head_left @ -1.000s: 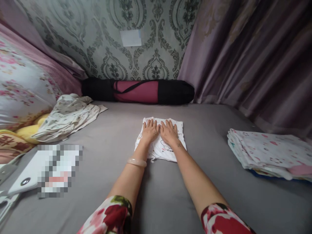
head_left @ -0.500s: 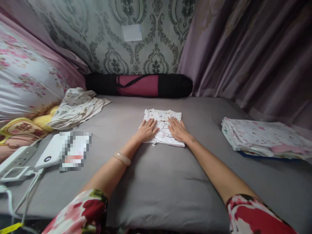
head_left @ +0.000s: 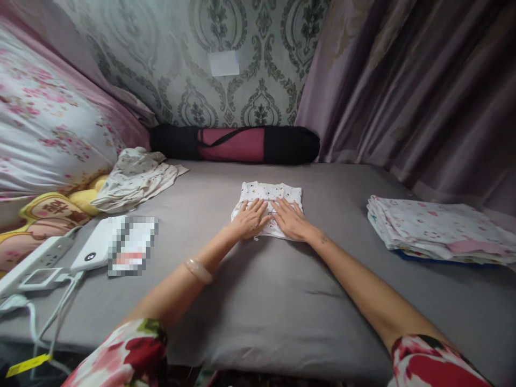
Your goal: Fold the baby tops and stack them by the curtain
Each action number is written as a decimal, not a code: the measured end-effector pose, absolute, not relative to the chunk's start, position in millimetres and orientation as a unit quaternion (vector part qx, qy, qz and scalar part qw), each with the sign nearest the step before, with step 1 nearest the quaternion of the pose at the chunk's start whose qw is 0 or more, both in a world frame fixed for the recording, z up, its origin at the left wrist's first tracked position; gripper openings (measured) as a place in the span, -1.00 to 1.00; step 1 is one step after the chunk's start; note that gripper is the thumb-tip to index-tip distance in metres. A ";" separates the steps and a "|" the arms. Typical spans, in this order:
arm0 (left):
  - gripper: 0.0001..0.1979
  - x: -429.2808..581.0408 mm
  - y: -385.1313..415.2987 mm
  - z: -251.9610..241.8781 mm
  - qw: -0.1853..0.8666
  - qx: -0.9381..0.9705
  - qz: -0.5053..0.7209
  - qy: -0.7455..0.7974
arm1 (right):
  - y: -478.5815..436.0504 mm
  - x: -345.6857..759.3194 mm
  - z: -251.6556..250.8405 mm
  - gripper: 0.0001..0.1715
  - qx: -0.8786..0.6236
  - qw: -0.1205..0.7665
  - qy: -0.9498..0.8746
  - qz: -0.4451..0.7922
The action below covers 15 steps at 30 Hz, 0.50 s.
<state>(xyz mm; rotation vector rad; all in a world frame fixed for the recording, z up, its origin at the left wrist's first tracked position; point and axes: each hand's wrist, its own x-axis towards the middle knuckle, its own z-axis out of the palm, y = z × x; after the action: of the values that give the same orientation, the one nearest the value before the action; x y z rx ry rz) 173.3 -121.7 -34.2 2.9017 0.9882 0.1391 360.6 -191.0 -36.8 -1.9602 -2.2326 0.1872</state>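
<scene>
A small white garment (head_left: pixel 271 190) with a speckled pattern lies folded on the grey bed sheet (head_left: pixel 258 301). My left hand (head_left: pixel 252 217) rests flat on its left half, fingers stretched out. On the right half lies my right hand (head_left: pixel 291 217), also flat with its fingers spread. The two hands are close together, thumbs near each other. They cover much of the garment's printed front, so the print shows only in part between them. Neither hand grips the cloth.
A stack of folded clothes (head_left: pixel 435 223) sits at the right. At the left are a crumpled patterned cloth (head_left: pixel 137 180), a yellow plush (head_left: pixel 56 209), a white device (head_left: pixel 99 244) and a power strip (head_left: pixel 48 255) with cables. A black and maroon bag (head_left: pixel 234 144) lies along the wall.
Both hands have slid inward over the garment and now lie closer together, hiding more of the print. The whole view has shifted slightly.
</scene>
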 end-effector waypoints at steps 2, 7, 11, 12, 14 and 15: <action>-0.35 171.9 -129.2 -39.8 0.059 0.948 0.035 0.312 | -197.7 353.9 -40.2 -0.30 -0.641 0.069 -0.761 0.074; -0.34 169.9 -131.8 -51.5 0.090 0.942 0.022 0.322 | -201.1 349.9 -47.8 -0.30 -0.644 0.056 -0.759 0.079; -0.36 169.6 -133.0 -45.1 0.091 0.943 0.013 0.320 | -199.6 350.9 -43.0 -0.31 -0.646 0.049 -0.757 0.084; -0.37 168.2 -135.5 -42.2 0.089 0.943 0.008 0.322 | -200.8 350.0 -40.9 -0.31 -0.647 0.046 -0.756 0.087; -0.38 162.3 -143.3 -37.2 0.076 0.943 0.009 0.323 | -206.6 345.7 -37.0 -0.30 -0.638 0.046 -0.763 0.087; -0.38 157.6 -148.1 -35.7 0.066 0.944 0.018 0.322 | -211.1 342.3 -35.5 -0.30 -0.627 0.049 -0.773 0.083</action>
<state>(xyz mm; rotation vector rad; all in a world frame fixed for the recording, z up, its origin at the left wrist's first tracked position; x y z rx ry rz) 157.6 -148.1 -35.7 2.8484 0.9708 0.0557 342.3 -211.1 -35.5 -1.9114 -2.3538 0.2528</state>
